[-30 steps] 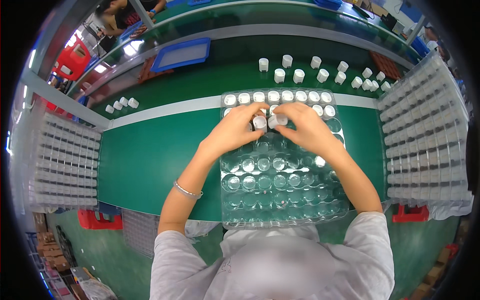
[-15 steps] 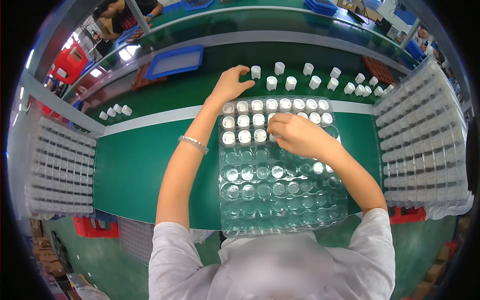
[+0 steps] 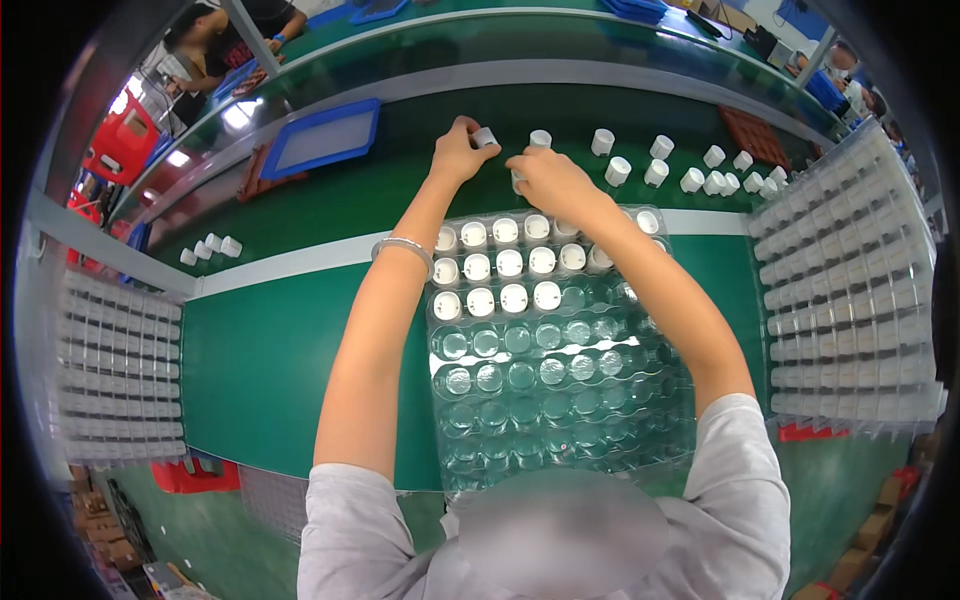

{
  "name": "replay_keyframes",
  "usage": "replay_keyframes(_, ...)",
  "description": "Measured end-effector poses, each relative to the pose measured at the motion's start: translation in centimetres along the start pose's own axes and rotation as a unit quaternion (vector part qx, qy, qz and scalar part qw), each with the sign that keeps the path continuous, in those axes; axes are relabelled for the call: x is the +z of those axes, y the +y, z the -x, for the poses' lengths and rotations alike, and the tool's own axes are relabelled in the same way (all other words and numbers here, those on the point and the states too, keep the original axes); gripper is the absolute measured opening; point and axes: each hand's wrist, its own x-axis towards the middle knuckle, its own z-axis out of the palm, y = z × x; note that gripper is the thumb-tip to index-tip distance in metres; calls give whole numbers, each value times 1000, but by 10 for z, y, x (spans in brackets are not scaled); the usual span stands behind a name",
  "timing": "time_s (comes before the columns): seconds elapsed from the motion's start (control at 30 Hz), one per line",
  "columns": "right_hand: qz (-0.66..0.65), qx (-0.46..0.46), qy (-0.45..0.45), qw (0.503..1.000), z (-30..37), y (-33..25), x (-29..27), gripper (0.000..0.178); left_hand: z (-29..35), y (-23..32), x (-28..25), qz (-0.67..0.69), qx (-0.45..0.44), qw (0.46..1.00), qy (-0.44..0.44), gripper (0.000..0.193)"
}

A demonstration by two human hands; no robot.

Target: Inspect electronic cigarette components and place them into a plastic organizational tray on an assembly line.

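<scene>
Cylinder point(image 3: 484, 138), tilted, is pinched in left grip point(image 3: 459, 158) | second cylinder point(image 3: 517, 184) is half-covered by right grip point(image 3: 557, 184), closure unclear | both are set beyond clear tray point(image 3: 522, 376)

Green floor point(image 3: 830, 490), red stool point(image 3: 195, 476) below a green workbench point(image 3: 270, 370), brown cardboard boxes point(image 3: 875, 525), grey metal frame point(image 3: 110, 243)
</scene>
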Motion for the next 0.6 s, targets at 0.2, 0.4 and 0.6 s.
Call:
replay_keyframes(0.2,-292,9,113,950,9,-9,-37,31,6,22,-6,36,126,985,114,47)
replay_keyframes(0.4,-489,2,204,848,66,-55,-105,35,108,126,-89,193,259,946,33,39)
replay_keyframes(0.6,-452,-166,238,843,92,-86,-141,38,174,155,-119,384,280,880,12,39)
